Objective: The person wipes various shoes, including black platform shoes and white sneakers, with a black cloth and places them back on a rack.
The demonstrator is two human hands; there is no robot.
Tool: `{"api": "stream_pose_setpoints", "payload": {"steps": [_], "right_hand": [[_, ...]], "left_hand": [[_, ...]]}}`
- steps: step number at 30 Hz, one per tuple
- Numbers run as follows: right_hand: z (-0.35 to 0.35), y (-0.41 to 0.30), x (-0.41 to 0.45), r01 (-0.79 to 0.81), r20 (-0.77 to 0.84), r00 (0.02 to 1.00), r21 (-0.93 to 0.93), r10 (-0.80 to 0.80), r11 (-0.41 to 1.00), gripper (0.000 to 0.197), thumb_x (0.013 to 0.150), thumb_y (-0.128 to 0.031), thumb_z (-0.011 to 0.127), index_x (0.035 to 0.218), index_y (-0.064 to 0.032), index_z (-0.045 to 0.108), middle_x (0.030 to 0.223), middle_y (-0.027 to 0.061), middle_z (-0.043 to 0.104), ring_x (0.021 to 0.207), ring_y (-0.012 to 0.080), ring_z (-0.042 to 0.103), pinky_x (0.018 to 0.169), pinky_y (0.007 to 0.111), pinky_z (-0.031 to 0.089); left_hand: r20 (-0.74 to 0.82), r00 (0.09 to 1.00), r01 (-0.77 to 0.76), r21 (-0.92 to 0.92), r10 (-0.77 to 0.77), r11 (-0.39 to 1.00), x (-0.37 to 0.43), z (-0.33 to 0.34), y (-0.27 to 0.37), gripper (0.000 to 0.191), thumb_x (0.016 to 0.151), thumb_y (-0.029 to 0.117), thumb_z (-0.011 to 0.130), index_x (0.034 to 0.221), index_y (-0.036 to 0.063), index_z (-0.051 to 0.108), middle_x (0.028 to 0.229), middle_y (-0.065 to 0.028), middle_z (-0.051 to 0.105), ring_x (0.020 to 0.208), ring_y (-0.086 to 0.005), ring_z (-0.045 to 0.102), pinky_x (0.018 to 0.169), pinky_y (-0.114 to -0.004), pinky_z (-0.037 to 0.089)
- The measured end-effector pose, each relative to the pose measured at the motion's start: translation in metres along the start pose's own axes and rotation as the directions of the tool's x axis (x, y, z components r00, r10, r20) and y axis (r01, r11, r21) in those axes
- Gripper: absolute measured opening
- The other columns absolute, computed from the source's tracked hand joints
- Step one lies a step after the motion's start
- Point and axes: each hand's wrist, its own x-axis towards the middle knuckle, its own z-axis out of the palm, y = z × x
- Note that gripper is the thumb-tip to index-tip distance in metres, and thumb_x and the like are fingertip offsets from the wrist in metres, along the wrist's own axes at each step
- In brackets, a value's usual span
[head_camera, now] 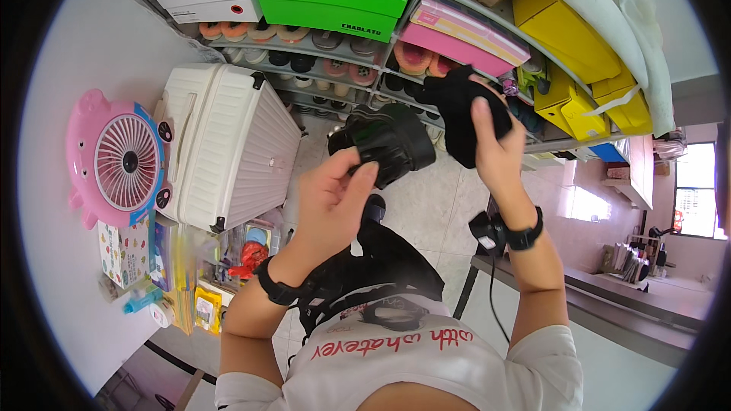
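Note:
My left hand (337, 191) grips a glossy black shoe (381, 142) by its near edge, thumb and fingers pinched on it. The shoe has a thick black sole turned toward the right and small shiny ornaments at its left end. My right hand (502, 145) is closed on a black cloth (464, 117), with the thumb laid across its front. Part of the cloth hangs loose at the left, apart from the shoe. Both are held up in front of the shoe rack (385, 60).
A white ribbed suitcase (228, 142) stands at left, beside a pink pig-shaped fan (130, 161). Shoe boxes, including a green shoe box (331, 3) and yellow boxes (562, 34), fill the rack above rows of shoes. A grey-edged table (594, 297) lies at right.

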Motion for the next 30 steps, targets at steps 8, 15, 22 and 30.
{"api": "stream_pose_setpoints", "payload": {"steps": [8, 15, 22, 30], "right_hand": [[0.025, -0.061, -0.026, 0.470, 0.415, 0.844, -0.270, -0.339, 0.840, 0.063, 0.059, 0.008, 0.062, 0.120, -0.0005, 0.053, 0.129, 0.0185, 0.048, 0.129, 0.0425, 0.031, 0.103, 0.047, 0.032], [0.033, -0.007, -0.080, 0.401, 0.262, 0.904, -0.253, -0.337, 0.880, 0.084, 0.048, 0.000, 0.069, 0.129, -0.0020, 0.046, 0.141, 0.0146, 0.037, 0.136, 0.0366, 0.022, 0.098, 0.056, 0.033], [0.010, 0.062, -0.124, 0.317, 0.265, 0.927, -0.182, -0.264, 0.931, 0.081, 0.053, -0.004, 0.072, 0.130, -0.0066, 0.046, 0.141, 0.0099, 0.038, 0.138, 0.0313, 0.022, 0.101, 0.054, 0.032], [-0.017, 0.185, -0.229, -0.495, -0.357, 0.838, -0.179, 0.413, 0.850, 0.031, 0.076, -0.001, 0.060, 0.107, 0.0011, 0.059, 0.116, 0.0249, 0.055, 0.111, 0.0366, 0.051, 0.093, 0.036, 0.042]], "left_hand": [[0.002, 0.990, 0.138, -0.097, -0.139, 0.986, 0.014, 0.018, 0.000, 0.014, 0.093, 0.009, 0.049, 0.095, 0.0001, 0.059, 0.081, 0.0023, 0.058, 0.070, -0.0017, 0.052, 0.061, -0.016, 0.043], [-0.039, 0.933, 0.326, -0.339, -0.359, 0.883, 0.020, 0.025, -0.023, 0.019, 0.094, 0.012, 0.044, 0.102, 0.0005, 0.057, 0.095, -0.0056, 0.063, 0.081, -0.0118, 0.061, 0.074, -0.025, 0.049], [-0.076, 0.813, 0.525, -0.329, -0.577, 0.785, 0.027, 0.034, -0.065, 0.013, 0.092, 0.009, 0.047, 0.098, 0.0001, 0.055, 0.101, -0.0100, 0.060, 0.093, -0.0190, 0.059, 0.083, -0.032, 0.050], [0.041, 0.754, 0.644, 0.149, -0.656, 0.750, 0.056, 0.089, -0.098, 0.021, 0.087, 0.019, 0.060, 0.103, 0.0056, 0.057, 0.105, -0.0025, 0.060, 0.103, -0.0145, 0.054, 0.088, -0.029, 0.041]]}}
